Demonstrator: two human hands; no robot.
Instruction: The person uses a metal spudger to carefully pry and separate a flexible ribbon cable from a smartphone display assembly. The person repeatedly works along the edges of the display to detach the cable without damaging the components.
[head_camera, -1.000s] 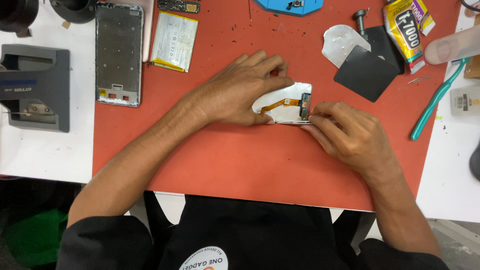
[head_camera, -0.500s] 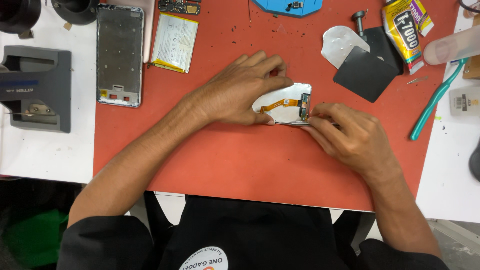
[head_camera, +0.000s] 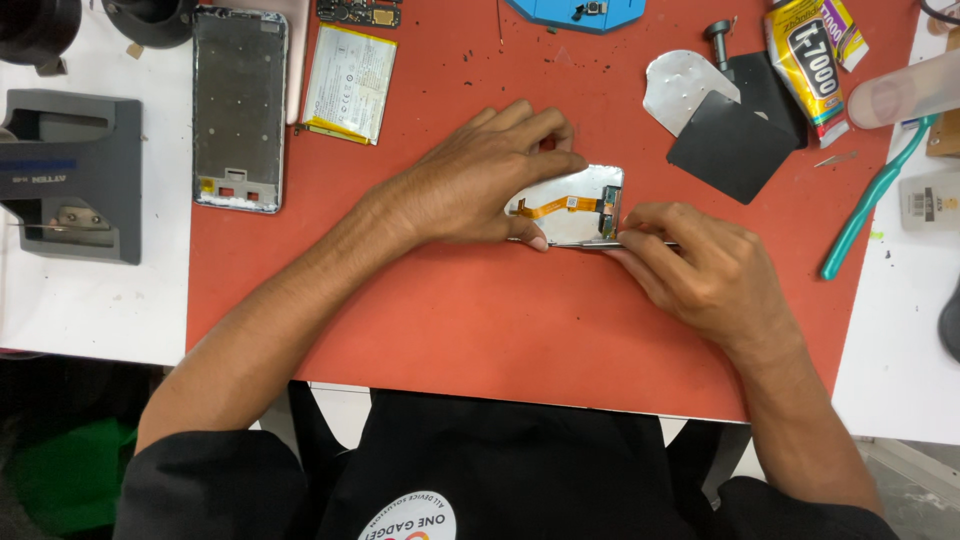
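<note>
here, largest first:
table: red mat (head_camera: 480, 320) over it
phone frame (head_camera: 239, 105): upper left on the mat, battery (head_camera: 350, 83) just beside it
left hand (head_camera: 480, 180): fingers pressed flat on the silver phone panel (head_camera: 585, 205) at mat centre
right hand (head_camera: 700, 270): fingers pinched on thin metal tweezers (head_camera: 600, 243) at the panel's lower edge

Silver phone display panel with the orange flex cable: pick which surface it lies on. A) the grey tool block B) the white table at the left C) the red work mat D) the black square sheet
C: the silver phone display panel with the orange flex cable lies flat on the red work mat, pinned by the left hand, with the right hand at its lower edge.
</note>
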